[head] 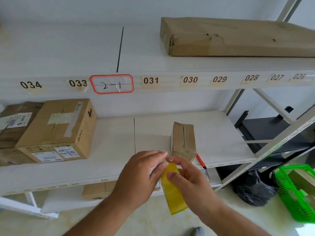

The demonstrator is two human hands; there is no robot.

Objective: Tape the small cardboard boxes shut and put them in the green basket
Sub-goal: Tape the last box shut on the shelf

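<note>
Both hands pinch translucent yellow tape strip [172, 189]: left hand [139, 178] at top edge, right hand [189, 179] alongside. Small brown cardboard box [184, 138] on white shelf [110, 150], just behind hands. Green plastic basket [296, 189] on floor, far rt.

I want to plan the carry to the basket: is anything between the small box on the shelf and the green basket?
The shelving's slanted perforated brace and upright cross the line from the small cardboard box to the green basket on the floor. A red pen lies beside the box. The route out over the shelf's front edge looks open.
</note>
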